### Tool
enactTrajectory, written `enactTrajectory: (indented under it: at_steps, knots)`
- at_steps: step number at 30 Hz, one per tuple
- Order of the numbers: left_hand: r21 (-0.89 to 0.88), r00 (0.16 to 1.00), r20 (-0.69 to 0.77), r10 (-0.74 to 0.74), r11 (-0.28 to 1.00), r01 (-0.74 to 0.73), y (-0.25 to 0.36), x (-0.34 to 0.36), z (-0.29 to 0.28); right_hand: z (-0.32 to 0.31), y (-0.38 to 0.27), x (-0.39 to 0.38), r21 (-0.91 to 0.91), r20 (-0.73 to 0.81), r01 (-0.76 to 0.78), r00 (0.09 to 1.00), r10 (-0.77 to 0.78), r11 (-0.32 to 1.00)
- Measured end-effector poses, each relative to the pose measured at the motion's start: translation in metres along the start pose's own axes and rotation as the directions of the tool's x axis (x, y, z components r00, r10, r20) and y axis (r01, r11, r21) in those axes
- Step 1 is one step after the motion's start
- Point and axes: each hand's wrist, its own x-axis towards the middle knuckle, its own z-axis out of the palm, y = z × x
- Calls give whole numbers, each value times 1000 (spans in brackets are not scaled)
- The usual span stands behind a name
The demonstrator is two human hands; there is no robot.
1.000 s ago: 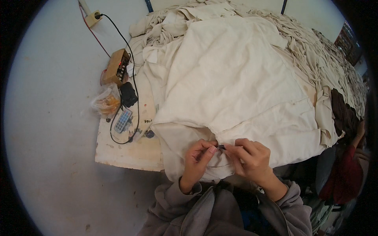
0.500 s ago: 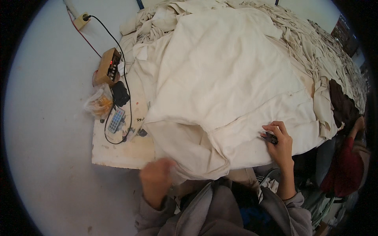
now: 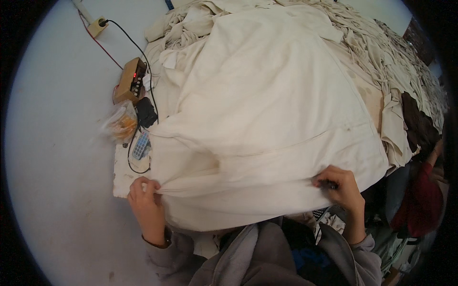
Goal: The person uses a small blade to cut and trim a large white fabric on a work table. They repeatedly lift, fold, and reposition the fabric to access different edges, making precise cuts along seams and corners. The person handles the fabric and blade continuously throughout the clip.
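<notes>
Head view: over the surface [image 3: 120, 178], cream garment [image 3: 276, 86] spread out, wide end nearest, long axis running straight away toward the far cloth pile [image 3: 179, 28]. Pinched at near left by fingers of the left hand [image 3: 148, 207], apparently to keep the edge taut; black hand tool [image 3: 332, 186] enclosed by curled fingers of the right hand [image 3: 347, 189], probably tucked there to stay within reach, any grip on cloth unclear.

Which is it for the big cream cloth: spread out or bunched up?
Mostly spread out: the cream cloth has a broad, nearly flat middle, with creases gathering toward the left hand.
</notes>
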Motion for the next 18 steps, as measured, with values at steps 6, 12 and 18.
enactTrajectory:
  at_steps: [6,12,18]
  knots:
    - [-233,977,-211,33,969,-83,60,16,-17,-8,-19,11,-82,-296,98,948,-118,992]
    - [-269,871,107,479,857,-438,138,26,28,-3,6,42,-461,-315,-117,948,-39,880]
    - [-254,925,269,270,946,-202,109,28,55,-6,37,41,-413,-438,-238,898,37,879]
